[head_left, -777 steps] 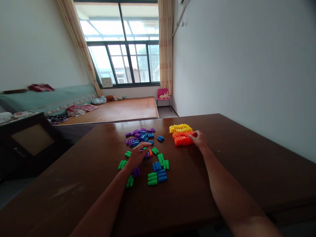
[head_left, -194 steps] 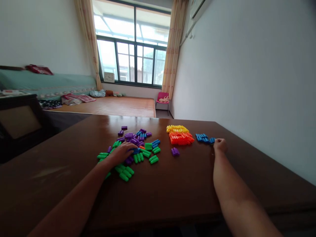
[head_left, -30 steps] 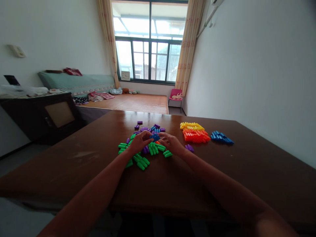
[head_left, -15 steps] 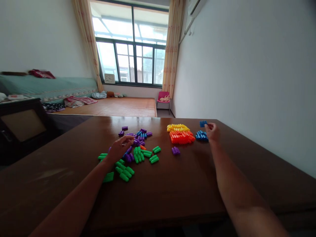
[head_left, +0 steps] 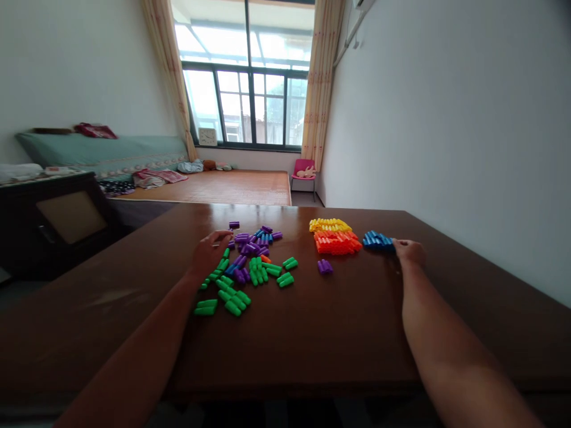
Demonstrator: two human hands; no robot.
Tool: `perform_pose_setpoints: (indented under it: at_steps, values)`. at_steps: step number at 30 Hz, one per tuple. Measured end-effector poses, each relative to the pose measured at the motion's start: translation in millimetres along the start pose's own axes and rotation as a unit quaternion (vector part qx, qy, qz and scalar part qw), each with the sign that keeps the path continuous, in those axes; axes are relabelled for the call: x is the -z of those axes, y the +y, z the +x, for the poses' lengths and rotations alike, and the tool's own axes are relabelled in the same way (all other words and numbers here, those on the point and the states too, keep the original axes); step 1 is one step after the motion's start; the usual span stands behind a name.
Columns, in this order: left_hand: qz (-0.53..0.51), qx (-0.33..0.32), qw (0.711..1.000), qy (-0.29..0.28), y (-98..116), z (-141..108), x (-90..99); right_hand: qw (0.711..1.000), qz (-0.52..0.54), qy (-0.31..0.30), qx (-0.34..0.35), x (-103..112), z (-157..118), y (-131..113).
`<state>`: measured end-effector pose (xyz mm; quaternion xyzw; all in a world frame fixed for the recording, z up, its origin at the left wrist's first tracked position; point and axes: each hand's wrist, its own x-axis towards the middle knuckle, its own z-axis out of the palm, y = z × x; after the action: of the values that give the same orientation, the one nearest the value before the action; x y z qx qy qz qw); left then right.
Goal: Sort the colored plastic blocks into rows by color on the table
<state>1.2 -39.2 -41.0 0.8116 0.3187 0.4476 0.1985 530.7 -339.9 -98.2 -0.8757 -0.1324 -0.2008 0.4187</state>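
Observation:
My right hand (head_left: pixel 409 252) pinches a blue piece at the right end of the blue pile (head_left: pixel 377 241). Left of that pile lie the orange pieces (head_left: pixel 336 243), with the yellow pieces (head_left: pixel 329 225) just behind them. A small purple cluster (head_left: pixel 325 267) rests by itself in front of the orange ones. My left hand (head_left: pixel 212 249) is over the left side of the scattered pieces, its fingers bent near purple pieces (head_left: pixel 252 245); whether they grip anything is hidden. Green pieces (head_left: pixel 234 300) are spread in front and to the right of it.
Everything lies on a dark brown table (head_left: pixel 312 339). Behind it are a bed (head_left: pixel 241 187), a pink chair (head_left: pixel 304 169) and a window. A dark cabinet (head_left: pixel 66 214) stands at the left, and a white wall runs along the right.
My right hand has lowered the blue piece from behind the blue pile to its right end. My left hand has shifted left and back, uncovering green pieces. The whole view has moved slightly.

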Motion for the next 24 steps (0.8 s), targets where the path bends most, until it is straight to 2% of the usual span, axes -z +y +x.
perform_pose_setpoints:
  at_steps: [3, 7, 10, 12, 15, 19, 21, 24]
  values:
    - [0.016, 0.016, 1.000, 0.001, -8, 2, 3.3, 0.998, -0.040, 0.041, -0.019, -2, -2, -1]
    - [0.037, 0.030, 0.998, -0.041, -24, 2, 3.4, 0.987, 0.023, 0.116, 0.107, 1, -8, -28]
    - [0.076, 0.003, 0.993, -0.094, -31, -1, 1.3, 0.966, 0.080, 0.113, 0.219, 10, -28, -74]
    - [0.104, -0.019, 0.985, -0.135, -30, -4, 0.6, 0.953, 0.110, 0.067, 0.275, 12, -55, -114]
    - [0.106, -0.028, 0.974, -0.198, -23, -10, 1.1, 0.915, 0.154, -0.071, 0.367, 8, -114, -171]
    - [0.100, -0.010, 0.970, -0.222, -12, -15, 0.8, 0.806, 0.157, -0.255, 0.511, -5, -198, -228]
    - [0.090, -0.006, 0.968, -0.236, -8, -16, -0.6, 0.769, 0.152, -0.308, 0.539, -11, -228, -249]
    - [0.095, -0.003, 0.965, -0.243, -3, -16, -3.0, 0.764, 0.150, -0.344, 0.525, -21, -254, -275]
